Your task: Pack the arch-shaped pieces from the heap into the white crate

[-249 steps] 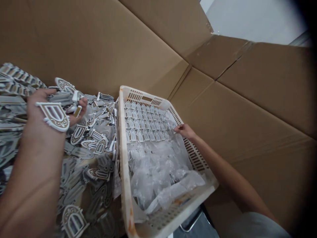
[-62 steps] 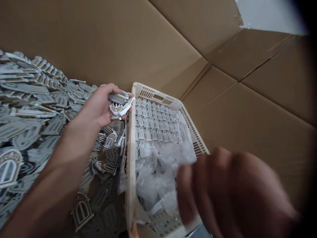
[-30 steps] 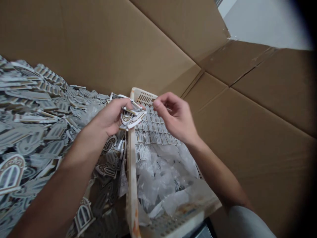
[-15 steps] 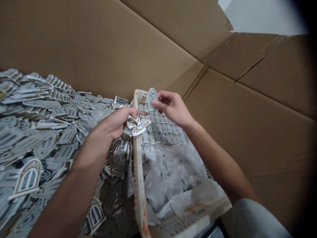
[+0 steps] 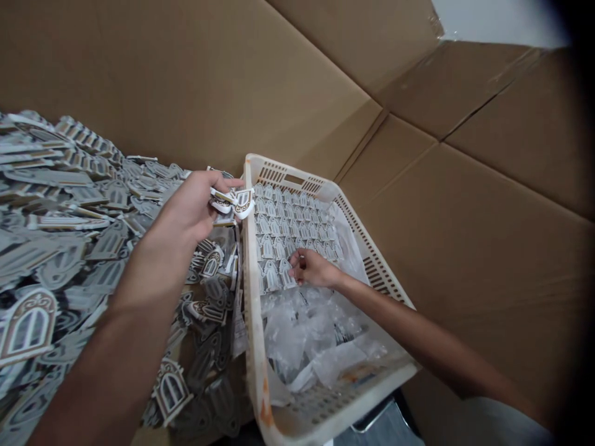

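My left hand (image 5: pixel 190 201) is closed on a few arched window pieces (image 5: pixel 243 202), white with brown scrollwork, just over the left rim of a white plastic basket (image 5: pixel 251 310). Its index finger points out toward the rim. Inside the basket, my right hand (image 5: pixel 316 269) pinches the edge of a grey arched window piece (image 5: pixel 285 274) at the near row. Similar pieces (image 5: pixel 274 210) stand in close rows behind it, grey backs facing me. Clear plastic sheeting (image 5: pixel 297 328) lies in the basket's near part.
A large heap of loose arched window pieces (image 5: pixel 97 248) spreads on the left, some with decorated faces up. Tall cardboard walls (image 5: pixel 186 80) rise behind and to the right. Below the basket's near end, a dark-edged grey object (image 5: pixel 385 427) shows.
My right hand has brought its grey window piece from above the far end of the basket down to the near row. My left hand, still holding its pieces, has shifted up and left.
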The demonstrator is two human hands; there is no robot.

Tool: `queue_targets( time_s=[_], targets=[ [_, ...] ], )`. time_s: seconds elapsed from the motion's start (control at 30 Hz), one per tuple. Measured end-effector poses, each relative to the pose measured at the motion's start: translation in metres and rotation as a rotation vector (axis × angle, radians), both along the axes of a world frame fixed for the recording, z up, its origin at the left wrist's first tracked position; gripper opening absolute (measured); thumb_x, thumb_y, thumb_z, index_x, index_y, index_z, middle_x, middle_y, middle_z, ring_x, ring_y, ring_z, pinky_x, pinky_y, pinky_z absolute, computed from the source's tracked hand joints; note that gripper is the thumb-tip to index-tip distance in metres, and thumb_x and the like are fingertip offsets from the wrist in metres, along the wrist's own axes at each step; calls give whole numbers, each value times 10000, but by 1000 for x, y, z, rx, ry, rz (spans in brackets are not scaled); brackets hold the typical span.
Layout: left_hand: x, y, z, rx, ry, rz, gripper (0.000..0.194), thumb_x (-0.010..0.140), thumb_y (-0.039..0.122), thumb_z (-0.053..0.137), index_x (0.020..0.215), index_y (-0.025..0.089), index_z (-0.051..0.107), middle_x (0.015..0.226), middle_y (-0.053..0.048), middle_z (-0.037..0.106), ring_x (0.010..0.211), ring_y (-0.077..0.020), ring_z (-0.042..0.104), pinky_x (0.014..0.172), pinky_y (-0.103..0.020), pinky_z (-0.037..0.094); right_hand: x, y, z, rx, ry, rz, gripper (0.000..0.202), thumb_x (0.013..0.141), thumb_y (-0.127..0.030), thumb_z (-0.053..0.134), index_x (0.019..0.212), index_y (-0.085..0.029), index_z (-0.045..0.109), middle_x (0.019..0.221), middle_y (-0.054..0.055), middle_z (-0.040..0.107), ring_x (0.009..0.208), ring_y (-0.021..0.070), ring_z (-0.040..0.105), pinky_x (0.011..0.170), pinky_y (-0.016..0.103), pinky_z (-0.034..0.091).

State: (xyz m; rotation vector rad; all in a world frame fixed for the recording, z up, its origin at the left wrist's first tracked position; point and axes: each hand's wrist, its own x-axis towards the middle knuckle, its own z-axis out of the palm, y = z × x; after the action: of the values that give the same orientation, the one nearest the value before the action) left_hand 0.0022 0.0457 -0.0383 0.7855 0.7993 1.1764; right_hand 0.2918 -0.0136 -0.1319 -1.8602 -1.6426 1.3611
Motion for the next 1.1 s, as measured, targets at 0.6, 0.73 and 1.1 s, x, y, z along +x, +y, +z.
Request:
queue_targets(
  time_s=[0.6, 0.73, 1.1],
  targets=[
    [50, -23, 4, 79, 0, -6, 529, 547, 183, 548, 1037, 80, 719, 887, -125, 663, 724, -208, 586, 552, -273, 484, -70, 10, 111, 307, 283, 113, 541, 781, -529, 872, 1054, -231, 512, 765, 4, 690, 653, 171, 678, 519, 283, 504],
    [53, -20, -1, 48, 1, 3, 531, 525, 175, 547, 1019, 67, 708, 906, -135, 648, 705, -209, 594, 556, -288, 491, -53, 5, 113, 467, 189, 83, 608, 836, -484, 839, 1293, -269, 500, 753, -39, 663, 567, 135, 634, 484, 261, 484],
    [34, -22, 13, 31, 31, 39, 334, 554, 150, 559, 849, 113, 711, 835, -128, 622, 643, -203, 566, 546, -304, 494, 13, -6, 108, 350, -66, 133, 465, 889, -579, 757, 1060, -148, 718, 716, 35, 687, 602, 162, 636, 511, 280, 465]
  ],
)
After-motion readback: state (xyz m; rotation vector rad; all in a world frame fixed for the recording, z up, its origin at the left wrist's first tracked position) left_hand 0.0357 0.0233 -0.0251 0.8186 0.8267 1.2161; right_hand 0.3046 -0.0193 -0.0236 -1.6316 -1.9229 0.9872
